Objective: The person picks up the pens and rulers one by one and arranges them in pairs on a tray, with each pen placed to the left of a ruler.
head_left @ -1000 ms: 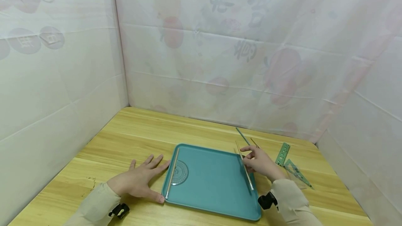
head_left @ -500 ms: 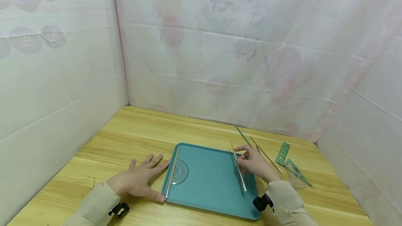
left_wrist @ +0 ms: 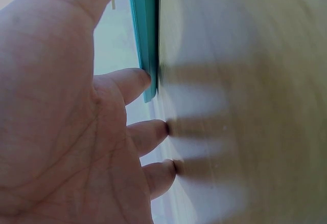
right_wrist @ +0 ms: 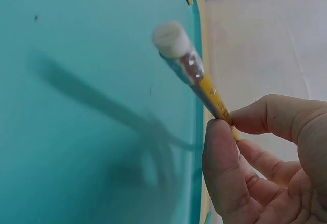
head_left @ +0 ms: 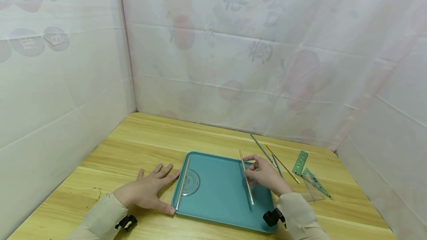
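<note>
A yellow pencil point(right_wrist: 209, 93) with a metal band and white eraser end is pinched between the thumb and fingers of my right hand point(head_left: 265, 175), slanting over the right part of the teal tray point(head_left: 220, 195). Its shadow falls on the tray floor. My left hand point(head_left: 146, 192) lies spread on the table, with thumb and index fingertips right at the tray's left rim point(left_wrist: 145, 45). Inside the tray, along that side, lies a second pencil point(head_left: 183, 184) across a clear round-edged protractor point(head_left: 191, 182).
Right of the tray, a yellow pencil point(head_left: 283, 165) and two slim teal sticks point(head_left: 262, 149) lie on the wooden table point(head_left: 160, 132). Farther right are a green ruler point(head_left: 300, 163), a green set square point(head_left: 317, 184) and a clear set square point(head_left: 313, 194). Cloth walls point(head_left: 213, 66) stand behind and beside the table.
My right hand has moved left with the pencil, from the tray's right rim to farther over its floor, uncovering the sticks behind it. My left hand has stayed in place.
</note>
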`<state>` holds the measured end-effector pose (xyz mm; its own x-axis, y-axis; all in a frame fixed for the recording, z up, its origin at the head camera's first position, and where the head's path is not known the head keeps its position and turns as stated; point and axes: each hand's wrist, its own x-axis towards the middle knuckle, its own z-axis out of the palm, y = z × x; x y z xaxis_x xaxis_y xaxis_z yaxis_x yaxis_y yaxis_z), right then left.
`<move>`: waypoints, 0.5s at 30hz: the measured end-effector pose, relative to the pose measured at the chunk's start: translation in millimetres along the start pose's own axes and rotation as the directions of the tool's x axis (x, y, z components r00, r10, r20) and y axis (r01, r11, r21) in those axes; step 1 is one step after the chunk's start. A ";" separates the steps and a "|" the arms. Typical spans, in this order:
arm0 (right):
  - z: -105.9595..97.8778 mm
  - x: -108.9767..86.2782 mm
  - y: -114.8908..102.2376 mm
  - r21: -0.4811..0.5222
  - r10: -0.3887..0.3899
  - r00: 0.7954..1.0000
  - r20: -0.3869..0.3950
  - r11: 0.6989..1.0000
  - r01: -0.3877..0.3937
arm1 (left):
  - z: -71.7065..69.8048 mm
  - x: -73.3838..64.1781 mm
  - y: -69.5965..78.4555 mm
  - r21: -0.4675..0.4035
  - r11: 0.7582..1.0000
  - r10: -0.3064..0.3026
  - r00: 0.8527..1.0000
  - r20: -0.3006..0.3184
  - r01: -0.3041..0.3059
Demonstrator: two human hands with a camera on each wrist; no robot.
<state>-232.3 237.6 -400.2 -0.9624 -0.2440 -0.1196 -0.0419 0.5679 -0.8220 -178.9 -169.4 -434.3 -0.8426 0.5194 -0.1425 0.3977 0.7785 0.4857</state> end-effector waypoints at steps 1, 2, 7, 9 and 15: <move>1.3 0.7 -0.3 -0.002 -0.002 1.000 0.004 1.000 0.002 | -0.1 -0.1 0.1 -0.002 1.000 -0.001 1.000 -0.001 0.001; 2.7 1.2 -1.0 0.000 -0.003 1.000 0.008 1.000 0.004 | -0.1 -0.1 0.1 -0.001 1.000 -0.002 1.000 -0.002 0.002; 9.7 3.8 -3.9 -0.008 -0.009 1.000 0.022 1.000 0.009 | -0.6 -0.1 -0.2 -0.005 1.000 -0.002 1.000 0.002 0.002; 11.7 4.8 -4.5 -0.005 -0.011 1.000 0.026 1.000 0.012 | -0.8 0.0 -0.3 -0.008 1.000 0.000 1.000 0.004 0.000; 18.6 7.9 -5.2 -0.004 -0.005 1.000 0.018 1.000 0.005 | -0.9 -0.1 -0.1 -0.012 1.000 -0.002 1.000 0.007 0.002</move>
<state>-234.8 218.2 -407.2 -0.9572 -0.2608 -0.1258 -0.0475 0.5699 -0.8204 -179.2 -169.8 -433.6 -0.8405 0.5207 -0.1496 0.3921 0.7752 0.4954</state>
